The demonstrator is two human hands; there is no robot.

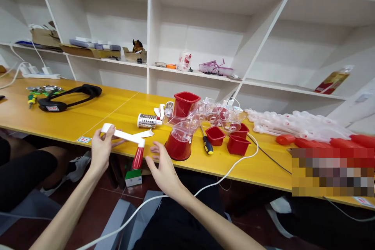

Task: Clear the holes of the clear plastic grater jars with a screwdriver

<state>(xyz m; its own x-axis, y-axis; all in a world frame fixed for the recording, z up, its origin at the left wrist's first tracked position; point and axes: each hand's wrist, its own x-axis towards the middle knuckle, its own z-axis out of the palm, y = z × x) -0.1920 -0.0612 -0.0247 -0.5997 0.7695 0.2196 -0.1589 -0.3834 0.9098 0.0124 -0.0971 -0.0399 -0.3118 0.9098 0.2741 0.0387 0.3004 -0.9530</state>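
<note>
My left hand (101, 147) is closed around the wide end of a white crank handle (129, 136), whose red grip (138, 158) hangs down at the other end, over the table's front edge. Close to that red grip, my right hand (162, 166) has its fingers apart and holds nothing. Just beyond the right hand stands a red base with a clear top (178, 144). A metal grater drum (147, 121) lies behind the handle, with a flat white piece (143, 133) in front of it.
Red cups (215, 136), a screwdriver (207, 143) and clear plastic parts (212, 111) crowd the table's middle. A white cable (234, 168) crosses the front edge. Bagged white handles (290, 123) lie right; a black headset (70, 99) lies left. Shelves (193, 68) rise behind.
</note>
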